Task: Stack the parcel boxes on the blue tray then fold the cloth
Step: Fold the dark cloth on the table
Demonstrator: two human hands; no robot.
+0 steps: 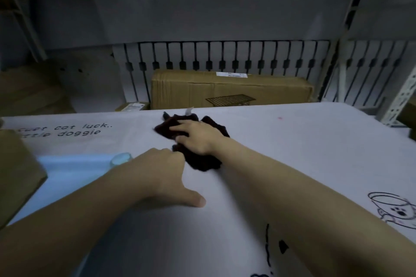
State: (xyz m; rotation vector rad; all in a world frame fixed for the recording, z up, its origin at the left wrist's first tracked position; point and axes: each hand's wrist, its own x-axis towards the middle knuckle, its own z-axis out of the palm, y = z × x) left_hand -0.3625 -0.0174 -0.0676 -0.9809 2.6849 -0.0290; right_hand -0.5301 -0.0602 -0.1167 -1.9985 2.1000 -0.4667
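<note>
A dark cloth (203, 159), crumpled into an irregular heap, is located on the table cover (304, 141) near the middle of the far edge of the tabletop. A small white tag (188, 110) projects from the far side of the cloth.

The right hand (195, 137) is laid palm-down on top of the cloth, with the fingers spread loosely and pressed into the fabric. The left hand (164, 171) is positioned at the near-left edge of the cloth; its fingers are curled and meet the fabric, the thumb is extended toward the near edge, and whether fabric is actually pinched cannot be told.

A blue tray (74, 166) is seen toward the left edge of the tabletop, partly covered by the left forearm. A cardboard parcel box (15, 175) is cut off by the left frame edge and overlaps the tray's left part.

A large cardboard carton (231, 90) stands beyond the far edge, against slotted shelving panels (225, 56).
</note>
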